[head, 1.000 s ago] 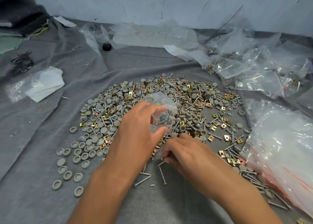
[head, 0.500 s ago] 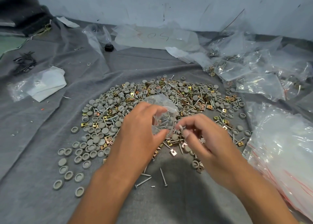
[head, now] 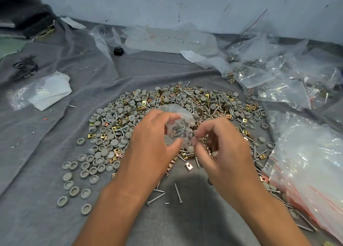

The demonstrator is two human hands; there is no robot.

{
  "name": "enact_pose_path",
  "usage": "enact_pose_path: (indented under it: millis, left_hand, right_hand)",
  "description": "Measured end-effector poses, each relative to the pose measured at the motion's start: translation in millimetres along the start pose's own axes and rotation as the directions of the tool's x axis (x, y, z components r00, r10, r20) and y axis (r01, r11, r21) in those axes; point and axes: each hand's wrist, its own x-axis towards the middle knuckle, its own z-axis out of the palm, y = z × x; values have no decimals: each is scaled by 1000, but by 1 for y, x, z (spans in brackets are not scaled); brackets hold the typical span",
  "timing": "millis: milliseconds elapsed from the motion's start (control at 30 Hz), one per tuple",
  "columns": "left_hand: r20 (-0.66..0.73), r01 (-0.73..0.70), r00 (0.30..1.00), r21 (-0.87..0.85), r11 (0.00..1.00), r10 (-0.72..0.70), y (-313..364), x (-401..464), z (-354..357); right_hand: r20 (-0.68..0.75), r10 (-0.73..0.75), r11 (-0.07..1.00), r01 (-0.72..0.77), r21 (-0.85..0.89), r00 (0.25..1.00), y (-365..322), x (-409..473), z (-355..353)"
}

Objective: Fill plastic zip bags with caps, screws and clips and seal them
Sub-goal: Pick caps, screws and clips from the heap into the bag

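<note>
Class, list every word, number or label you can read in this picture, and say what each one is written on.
"50": faint handwritten marks, seen upside down, on the large clear plastic bag lying flat by the wall; the reading is uncertain, and further strokes beside them are too faint to read.
No other text is readable; the small zip bags, caps, screws and clips show none.

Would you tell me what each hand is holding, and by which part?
The left hand grips the small clear bag at its open mouth. The right hand is blurred; its hold cannot be told.

A grey cloth (head: 46, 134) covers the surface. A small black block (head: 118, 51) lies on it, near the pale wall (head: 167, 4).
</note>
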Motion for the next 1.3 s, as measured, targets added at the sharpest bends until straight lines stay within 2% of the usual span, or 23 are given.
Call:
enact_pose_path:
  millis: [33, 100, 200, 300, 400, 500, 567, 700, 767, 800, 900, 967, 1033, 1100, 1200, 1300]
  left_hand:
    - [-14, 8, 1000, -3, 1000, -8, 0, 0, -1]
    - [-35, 18, 999, -8, 1000, -19, 1, 0, -2]
    - [-44, 13, 999, -6, 1000, -13, 1, -1, -2]
    - [-50, 19, 999, -10, 1000, -19, 0, 0, -2]
    - [-52, 30, 998, -14, 999, -31, -1, 1, -3]
    - [-54, 34, 998, -11, 999, -34, -1, 2, -4]
    - [-57, 27, 998, -5, 1000, -28, -1, 1, -4]
    - [-54, 26, 998, -1, 1000, -26, -2, 0, -3]
    - [-48, 23, 999, -1, 1000, -23, -2, 1, -2]
    - [-43, 20, 999, -2, 1000, -20, -2, 1, -2]
    - [-25, 6, 1000, -4, 1000, -6, -3, 2, -2]
    - [-4, 10, 1000, 7, 1000, -10, -4, 2, -2]
    - [12, 3, 1000, 17, 1000, -4, -3, 1, 0]
    - [29, -10, 1000, 24, 1000, 9, -2, 1, 3]
    - [27, -23, 999, 28, 999, 22, 1, 0, 4]
    - [9, -11, 1000, 24, 1000, 11, -1, 0, 3]
  right_hand:
    - [117, 59, 998, -57, -20, 991, -2, -5, 1]
    - [388, 169, 982, -122, -144, 906, -6, -18, 8]
    - [549, 229, 953, -70, -295, 804, -13, -31, 19]
    - [553, 156, 963, -1, -269, 818, -15, -29, 20]
    - [538, 45, 986, 49, -160, 842, -15, -26, 16]
    - [592, -103, 986, 162, -47, 799, -23, -24, 25]
    - [618, -148, 969, 238, -65, 772, -24, -27, 34]
    - [621, -172, 921, 348, -173, 765, -24, -30, 43]
    - [611, -204, 900, 392, -191, 765, -22, -28, 42]
    - [606, -205, 920, 363, -149, 769, -19, -28, 38]
    - [591, -88, 996, 91, 25, 802, -6, -21, 11]
    - [449, -11, 993, -42, 107, 894, 0, -14, -3]
    - [171, -31, 990, 7, 139, 985, 0, -4, -8]
    - [-19, -68, 997, 69, 45, 997, -3, 6, -1]
    - [-32, -57, 998, 56, -32, 998, 0, 10, 8]
    - [-55, -29, 997, 33, 63, 998, 5, 10, 5]
